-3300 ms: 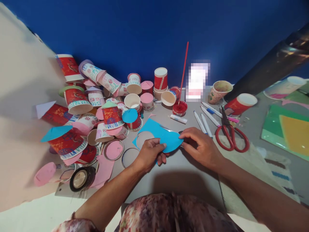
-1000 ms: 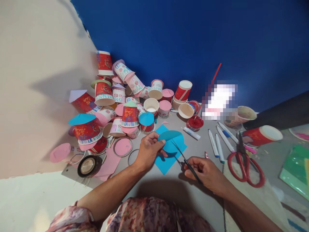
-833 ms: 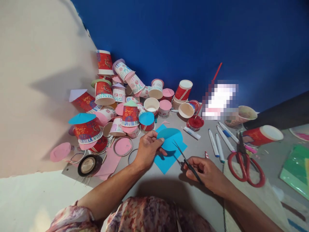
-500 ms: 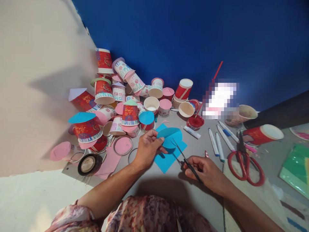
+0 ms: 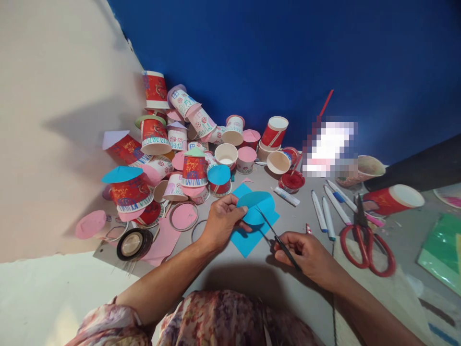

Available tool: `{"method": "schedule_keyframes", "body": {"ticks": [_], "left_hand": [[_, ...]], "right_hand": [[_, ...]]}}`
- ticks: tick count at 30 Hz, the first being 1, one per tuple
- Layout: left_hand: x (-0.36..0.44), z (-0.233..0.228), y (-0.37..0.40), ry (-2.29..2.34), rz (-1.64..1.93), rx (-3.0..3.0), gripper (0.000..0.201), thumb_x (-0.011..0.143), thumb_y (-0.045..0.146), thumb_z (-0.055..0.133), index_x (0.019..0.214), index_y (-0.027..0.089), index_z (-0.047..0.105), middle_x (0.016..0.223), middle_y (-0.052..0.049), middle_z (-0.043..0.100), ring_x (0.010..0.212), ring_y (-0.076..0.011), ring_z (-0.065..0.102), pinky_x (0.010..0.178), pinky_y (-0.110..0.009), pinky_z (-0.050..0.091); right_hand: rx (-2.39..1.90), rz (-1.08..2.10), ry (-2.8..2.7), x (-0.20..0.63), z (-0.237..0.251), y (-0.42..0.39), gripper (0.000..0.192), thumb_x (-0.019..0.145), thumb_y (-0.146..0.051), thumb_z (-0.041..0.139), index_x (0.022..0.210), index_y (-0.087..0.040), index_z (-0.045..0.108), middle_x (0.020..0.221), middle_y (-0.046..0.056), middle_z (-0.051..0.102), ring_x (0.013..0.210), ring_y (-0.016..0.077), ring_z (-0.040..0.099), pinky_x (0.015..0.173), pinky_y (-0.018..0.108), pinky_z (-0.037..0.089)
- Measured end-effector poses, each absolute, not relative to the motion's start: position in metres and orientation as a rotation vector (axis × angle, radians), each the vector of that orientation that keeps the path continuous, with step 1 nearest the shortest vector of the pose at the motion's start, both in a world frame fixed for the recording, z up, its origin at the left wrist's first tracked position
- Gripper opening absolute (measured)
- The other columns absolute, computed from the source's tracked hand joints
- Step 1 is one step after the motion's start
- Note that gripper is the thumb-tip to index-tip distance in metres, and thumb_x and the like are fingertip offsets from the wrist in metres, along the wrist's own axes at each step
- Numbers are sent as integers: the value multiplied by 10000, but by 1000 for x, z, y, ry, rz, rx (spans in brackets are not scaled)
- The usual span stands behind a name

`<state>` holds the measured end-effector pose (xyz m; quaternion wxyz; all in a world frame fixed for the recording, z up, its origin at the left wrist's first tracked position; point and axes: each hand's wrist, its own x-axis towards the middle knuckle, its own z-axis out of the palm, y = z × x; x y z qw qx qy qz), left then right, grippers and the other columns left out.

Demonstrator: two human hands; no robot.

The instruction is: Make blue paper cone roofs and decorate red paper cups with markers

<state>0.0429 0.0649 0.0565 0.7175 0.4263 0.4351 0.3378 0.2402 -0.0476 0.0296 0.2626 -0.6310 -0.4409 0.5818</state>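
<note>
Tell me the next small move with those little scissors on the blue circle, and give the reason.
Probably close the small scissors in the right hand to snip on into the blue paper circle: the left hand pinches its edge, and the blade tips already meet the paper.

No legible text anywhere. Red paper cups [image 5: 154, 91] carry printed gold/blue pattern, too small and blurred to read. White cups [image 5: 182, 102] show hand-drawn marks, no letters made out. Markers [image 5: 327, 211] and glue tube [image 5: 286, 197] have labels, unreadable. Card by blue wall [image 5: 329, 149] pixelated, nothing to read.
</note>
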Motion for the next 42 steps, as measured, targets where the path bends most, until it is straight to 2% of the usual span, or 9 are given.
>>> {"method": "schedule_keyframes", "body": {"ticks": [5, 10, 15, 19, 26, 37, 42], "left_hand": [[42, 55, 66, 944, 756, 912, 363, 668, 381, 823, 777, 182, 540, 589, 58, 612, 453, -159, 678, 434, -218, 522], [42, 57, 66, 938, 763, 901, 360, 670, 373, 825, 773, 184, 538, 574, 72, 585, 443, -153, 671, 429, -212, 522], [42, 58, 66, 920, 761, 891, 356, 668, 389, 832, 800, 171, 584, 633, 40, 636, 436, -137, 651, 417, -222, 534], [42, 57, 66, 915, 740, 929, 347, 684, 414, 833, 791, 138, 653, 660, 1, 653, 482, -124, 637, 427, -225, 551], [42, 57, 66, 877, 700, 961, 365, 719, 453, 812, 803, 121, 687, 649, -63, 716, 552, -197, 716, 418, -222, 524], [41, 54, 66, 831, 671, 911, 345, 702, 416, 830, 770, 114, 677, 622, -67, 719, 500, -163, 676, 389, -202, 502], [40, 52, 68, 791, 604, 827, 297, 700, 367, 812, 746, 108, 675, 582, -65, 703, 466, -163, 664, 362, -192, 481]], "right_hand": [[-1724, 1545, -1222, 242, 28, -48, 361, 740, -510, 747, 730, -162, 652, 605, -46, 463, 585, 111, 359, 541, 263, 237], [-1756, 1531, -1219, 242, 27, -47, 338, 750, -483, 749, 683, -168, 647, 581, -29, 549, 574, 115, 414, 543, 258, 281], [-1751, 1533, -1220, 241, 27, -48, 330, 761, -475, 741, 671, -169, 657, 591, -11, 615, 574, 124, 467, 548, 254, 324], [-1757, 1505, -1268, 241, 30, -48, 336, 774, -473, 721, 636, -178, 637, 586, -7, 608, 565, 127, 452, 542, 261, 314], [-1767, 1503, -1290, 240, 35, -48, 369, 753, -482, 740, 587, -189, 589, 576, -11, 590, 566, 127, 433, 550, 265, 310], [-1754, 1504, -1294, 240, 35, -49, 362, 744, -492, 767, 617, -177, 643, 577, -4, 616, 568, 132, 476, 559, 264, 335], [-1738, 1487, -1309, 239, 35, -49, 373, 752, -477, 767, 581, -184, 613, 585, -4, 624, 573, 131, 486, 574, 263, 357]]}}
